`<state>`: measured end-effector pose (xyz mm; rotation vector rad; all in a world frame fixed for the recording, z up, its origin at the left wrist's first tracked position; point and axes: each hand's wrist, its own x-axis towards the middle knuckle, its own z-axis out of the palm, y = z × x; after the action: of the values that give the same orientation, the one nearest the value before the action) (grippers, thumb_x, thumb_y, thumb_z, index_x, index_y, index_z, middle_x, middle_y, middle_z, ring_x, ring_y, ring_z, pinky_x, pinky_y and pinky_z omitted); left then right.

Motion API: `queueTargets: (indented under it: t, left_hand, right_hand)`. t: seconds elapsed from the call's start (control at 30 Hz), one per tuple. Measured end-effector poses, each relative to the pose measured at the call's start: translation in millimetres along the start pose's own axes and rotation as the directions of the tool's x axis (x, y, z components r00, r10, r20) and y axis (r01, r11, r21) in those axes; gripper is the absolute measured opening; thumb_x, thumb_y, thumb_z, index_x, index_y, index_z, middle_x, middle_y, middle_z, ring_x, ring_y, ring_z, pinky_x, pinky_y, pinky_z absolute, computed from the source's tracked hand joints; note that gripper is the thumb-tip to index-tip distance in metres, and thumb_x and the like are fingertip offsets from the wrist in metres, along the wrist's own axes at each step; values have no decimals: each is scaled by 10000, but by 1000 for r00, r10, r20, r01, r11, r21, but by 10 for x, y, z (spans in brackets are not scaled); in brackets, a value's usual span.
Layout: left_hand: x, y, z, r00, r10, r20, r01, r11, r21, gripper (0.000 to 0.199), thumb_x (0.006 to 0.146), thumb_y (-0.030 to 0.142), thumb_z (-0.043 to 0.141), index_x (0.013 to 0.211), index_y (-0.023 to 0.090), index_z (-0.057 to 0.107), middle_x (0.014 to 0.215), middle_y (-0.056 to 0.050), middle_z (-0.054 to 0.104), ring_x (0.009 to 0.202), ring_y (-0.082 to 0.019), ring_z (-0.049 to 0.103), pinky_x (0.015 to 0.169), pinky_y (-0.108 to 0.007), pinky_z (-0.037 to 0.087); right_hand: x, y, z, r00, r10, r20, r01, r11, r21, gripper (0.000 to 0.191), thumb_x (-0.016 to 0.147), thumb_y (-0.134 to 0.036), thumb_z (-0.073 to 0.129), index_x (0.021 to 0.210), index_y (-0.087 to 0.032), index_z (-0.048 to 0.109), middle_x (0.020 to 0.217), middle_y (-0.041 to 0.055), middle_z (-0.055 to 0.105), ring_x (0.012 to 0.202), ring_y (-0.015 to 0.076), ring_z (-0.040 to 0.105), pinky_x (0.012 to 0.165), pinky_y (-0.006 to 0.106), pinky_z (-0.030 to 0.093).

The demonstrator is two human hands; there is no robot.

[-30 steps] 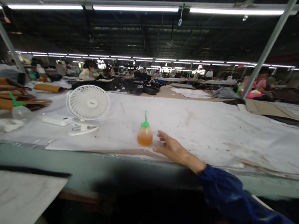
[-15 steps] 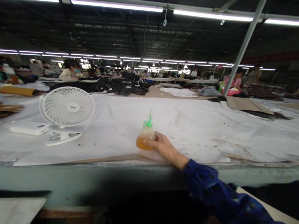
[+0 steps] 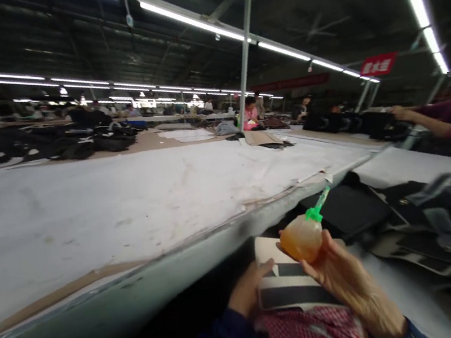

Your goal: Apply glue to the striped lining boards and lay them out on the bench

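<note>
Here, the table (image 3: 128, 201) stretches off at the left. My left hand (image 3: 248, 288) is at the striped piece (image 3: 299, 294); I can't tell whether its fingers grip it. Above the piece, the bottle (image 3: 303, 238) tilts, its long axis running from the lower-left base up to the green nozzle (image 3: 319, 205), which points up and right. My right hand (image 3: 350, 280) is closed around the bottle, near dark pieces (image 3: 349, 209) further right.

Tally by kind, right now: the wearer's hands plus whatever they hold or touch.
Hands: 2, left hand and right hand
Squeeze bottle: 1
Striped piece: 1, though I can't tell whether it's layered
Total: 4
</note>
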<state>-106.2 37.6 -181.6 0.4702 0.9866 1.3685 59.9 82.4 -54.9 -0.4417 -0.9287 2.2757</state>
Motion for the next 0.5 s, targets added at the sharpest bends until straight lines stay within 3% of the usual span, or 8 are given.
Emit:
queueTargets:
  t: [0.1,0.17,0.23,0.4,0.5]
  left_hand:
    - [42,-22,-85,999,-46,16,45,996,73,325,926,380,650,1143,139,644,996,-55,728,838,-181,701,816,-371,564]
    - [80,-36,-109,998,-59,4,58,991,121,389,884,392,699,1160,126,634,939,-65,750,823,-200,715,796,-349,558]
    - [108,-57,-108,998,-62,-24,66,982,179,492,801,386,785,1173,106,626,915,-90,766,826,-237,727,758,-334,555]
    - [52,-25,-29,998,-16,-67,35,955,296,600,698,410,866,1171,109,652,1000,-119,774,885,-269,731,745,-309,544]
    - [-70,95,69,998,9,-57,9,954,299,573,712,454,846,1141,116,672,1002,-123,773,891,-283,735,745,-319,551]
  right_hand:
    - [-236,-50,-271,987,-77,-138,93,989,116,484,731,-457,843,1135,-257,668,1197,79,705,1108,273,685,759,305,635]
    - [-315,-30,-437,969,-139,-203,172,972,157,398,750,-409,834,1098,-300,674,1169,30,717,1045,241,708,742,328,637]
    - [-358,16,-572,953,-186,-241,233,955,182,359,771,-377,807,1090,-278,675,1177,42,711,1035,226,707,772,332,630]
    - [-423,104,-694,973,-171,-155,206,946,251,530,757,-406,792,1158,-95,640,1295,223,616,1275,288,576,862,245,585]
    - [-473,82,-657,984,-128,-127,160,947,280,528,770,-395,797,1178,-106,630,1343,230,584,1318,292,538,831,212,583]
